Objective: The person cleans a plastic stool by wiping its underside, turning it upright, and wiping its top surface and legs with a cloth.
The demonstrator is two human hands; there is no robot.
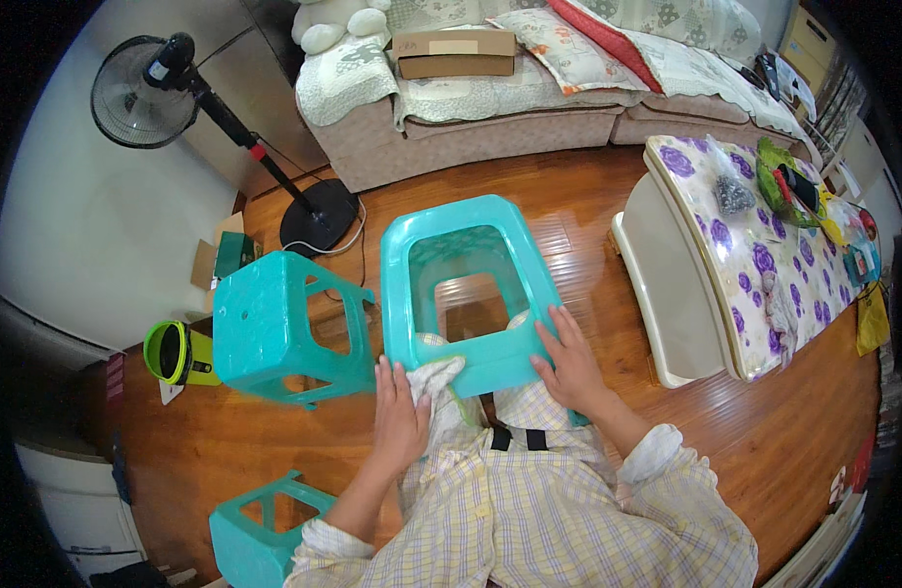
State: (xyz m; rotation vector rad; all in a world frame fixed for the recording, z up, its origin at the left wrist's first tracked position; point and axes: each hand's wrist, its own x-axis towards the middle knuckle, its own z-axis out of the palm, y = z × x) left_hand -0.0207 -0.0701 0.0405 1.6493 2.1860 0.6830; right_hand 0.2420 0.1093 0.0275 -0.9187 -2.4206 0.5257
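A turquoise plastic stool (462, 367) lies tipped before my lap, its open frame showing the wooden floor through it. My left hand (402, 411) is at its near left corner, with a pale cloth with a green edge (438, 378) between thumb and fingers. The cloth touches the stool's side. Spread flat, my right hand (572, 364) rests on the near right corner, fingers apart and not wrapped around it. A second turquoise stool (263, 331) stands to the left of my left hand. Part of a smaller turquoise stool (256, 547) shows beside my left forearm.
A black standing fan (322, 213) with a trailing cord stands ahead on the left. Near the wall are a lime-green bin (201, 358) and an opened carton (205, 264). A flower-covered table (723, 294) is on the right. The sofa (495, 136) holds a cardboard box (457, 55).
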